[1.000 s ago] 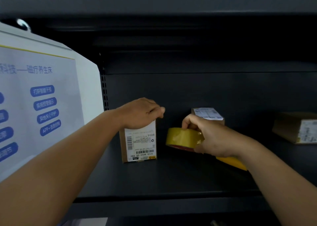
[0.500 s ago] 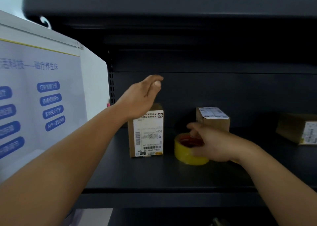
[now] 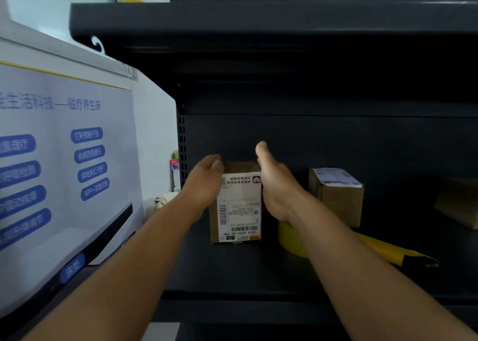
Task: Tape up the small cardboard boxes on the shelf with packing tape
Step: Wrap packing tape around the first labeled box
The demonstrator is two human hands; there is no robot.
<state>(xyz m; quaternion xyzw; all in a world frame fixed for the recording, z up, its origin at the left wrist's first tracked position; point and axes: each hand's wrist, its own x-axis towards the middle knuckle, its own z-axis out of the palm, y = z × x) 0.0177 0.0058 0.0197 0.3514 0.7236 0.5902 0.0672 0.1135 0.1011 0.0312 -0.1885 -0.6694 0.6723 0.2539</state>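
Observation:
A small upright cardboard box [image 3: 239, 206] with a white shipping label stands on the dark shelf [image 3: 232, 268]. My left hand [image 3: 204, 182] curls around its upper left edge. My right hand [image 3: 276, 182] presses against its right side, thumb pointing up. The box is clasped between both hands. A yellow roll of packing tape [image 3: 289, 239] lies flat on the shelf just right of the box, partly hidden behind my right wrist.
A second labelled box [image 3: 338, 201] stands further right and a third box [image 3: 457, 203] at the right edge. A yellow-handled tool [image 3: 382, 248] lies behind my right forearm. An upper shelf [image 3: 258, 19] overhangs. A white poster board [image 3: 64, 172] stands at the left.
My right hand set the tape roll down on the shelf and moved to the box's right side. My left hand lifted off the box, then came back onto its left side.

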